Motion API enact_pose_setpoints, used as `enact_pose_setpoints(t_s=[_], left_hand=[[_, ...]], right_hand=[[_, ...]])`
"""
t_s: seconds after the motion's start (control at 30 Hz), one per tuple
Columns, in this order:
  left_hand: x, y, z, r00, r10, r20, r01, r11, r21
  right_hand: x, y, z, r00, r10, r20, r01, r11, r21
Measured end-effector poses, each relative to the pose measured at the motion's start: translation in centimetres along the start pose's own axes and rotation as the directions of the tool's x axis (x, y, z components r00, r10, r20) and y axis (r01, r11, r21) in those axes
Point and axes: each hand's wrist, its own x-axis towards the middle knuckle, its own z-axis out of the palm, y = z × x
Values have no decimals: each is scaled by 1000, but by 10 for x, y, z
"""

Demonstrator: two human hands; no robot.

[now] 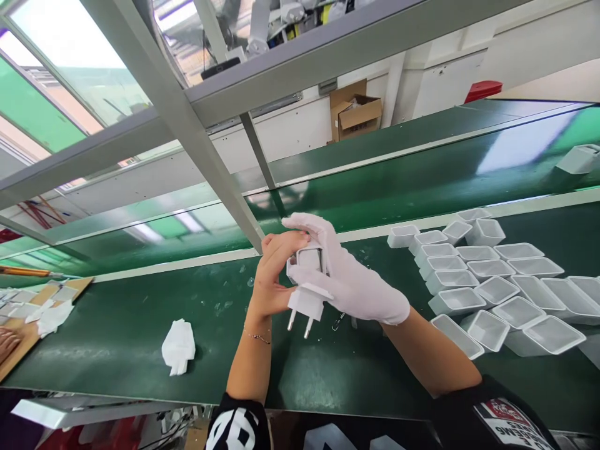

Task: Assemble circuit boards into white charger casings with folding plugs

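A white two-pin plug charger (309, 301) is held up between both hands over the green bench, its metal pins pointing down toward me. My right hand (351, 281), in a white glove, wraps round the charger from the right. From the left, my left hand (272, 272), bare, closes on it with fingertips at its upper end and thumb near the pin end. At that upper end a squarish frame-like opening (310, 256) shows, partly covered by fingers. Some small metal bits (338, 320) lie on the bench just below the gloved hand.
Several open white plastic casings (497, 269) stand grouped on the bench at right. A crumpled white glove-like cloth (179, 347) lies at left. Another person's hand (8, 344) rests by a board with pale parts at far left. A grey metal post (220, 169) slants down behind my hands.
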Motion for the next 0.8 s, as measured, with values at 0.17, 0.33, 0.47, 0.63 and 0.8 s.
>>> enact_pose_setpoints(t_s=[0.17, 0.33, 0.47, 0.63, 0.8], left_hand=[[-3, -5, 2, 999, -48, -8, 47, 993, -113], [-2, -6, 3, 998, -58, -4, 56, 988, -141], [1, -6, 1, 998, -32, -44, 26, 991, -131], [1, -1, -3, 993, 4, -121, 0, 1000, 27], [2, 0, -5, 983, 108, -148, -84, 984, 159]], right_hand=[[0, -2, -6, 1000, -28, 14, 28, 999, 31], [-1, -4, -17, 997, 4, 82, -24, 970, 241], [-4, -5, -24, 995, 56, 86, -72, 979, 192], [-9, -12, -27, 990, -53, -131, 38, 992, -120], [-13, -18, -22, 993, -95, -73, 58, 916, -397]])
